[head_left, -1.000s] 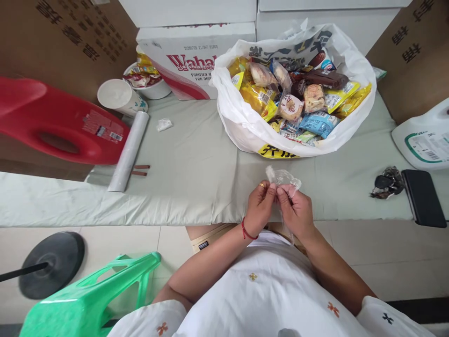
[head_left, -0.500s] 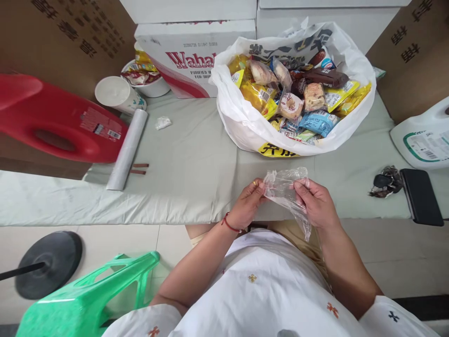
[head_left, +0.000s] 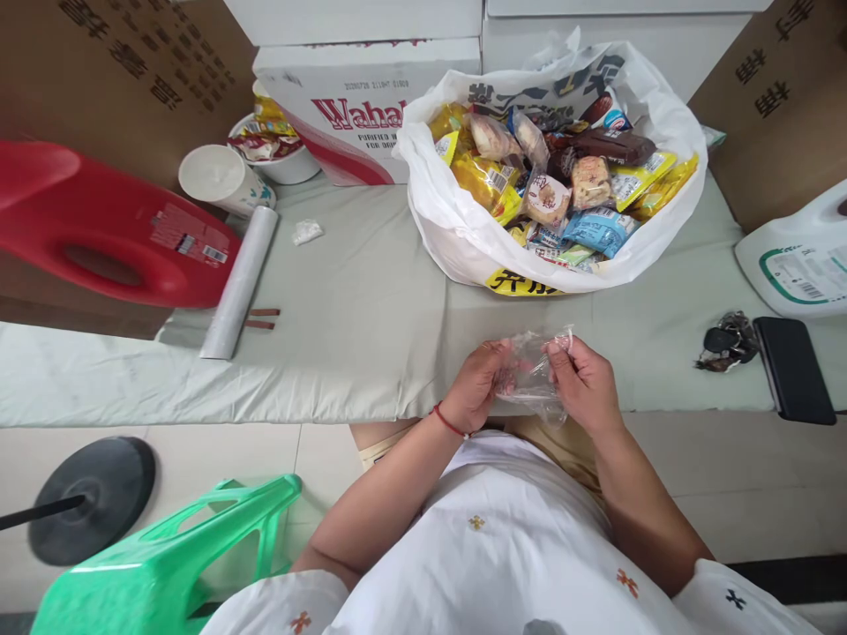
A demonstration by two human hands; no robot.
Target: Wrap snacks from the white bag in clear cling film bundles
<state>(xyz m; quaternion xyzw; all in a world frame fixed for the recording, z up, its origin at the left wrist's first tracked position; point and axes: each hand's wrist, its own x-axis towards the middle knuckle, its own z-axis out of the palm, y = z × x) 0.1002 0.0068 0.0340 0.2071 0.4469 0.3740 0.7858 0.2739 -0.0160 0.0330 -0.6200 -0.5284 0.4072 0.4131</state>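
Observation:
A thin clear plastic bag (head_left: 533, 375) is stretched between my two hands above the front edge of the table. My left hand (head_left: 480, 381) grips its left side, and some of those fingers show through the film; whether they are inside or behind it I cannot tell. With thumb and fingers, my right hand (head_left: 588, 379) pinches the bag's upper right edge. Beyond them stands a large white carrier bag (head_left: 430, 234), wide at the mouth and full of wrapped snacks (head_left: 549, 198).
To the left are a plastic roll (head_left: 239, 282), two brown strips (head_left: 263, 318), a paper cup (head_left: 221, 176), a bowl of packets (head_left: 288, 166) and a red jug (head_left: 132, 229). Keys (head_left: 726, 342), a phone (head_left: 794, 369) and a white jug (head_left: 804, 256) lie right. A green stool (head_left: 165, 556) stands below.
The clear bag's hanging lower part has drawn up, and it looks shorter and wider. My left hand has shifted slightly right, its fingers now behind or within the film; my right hand moved slightly left.

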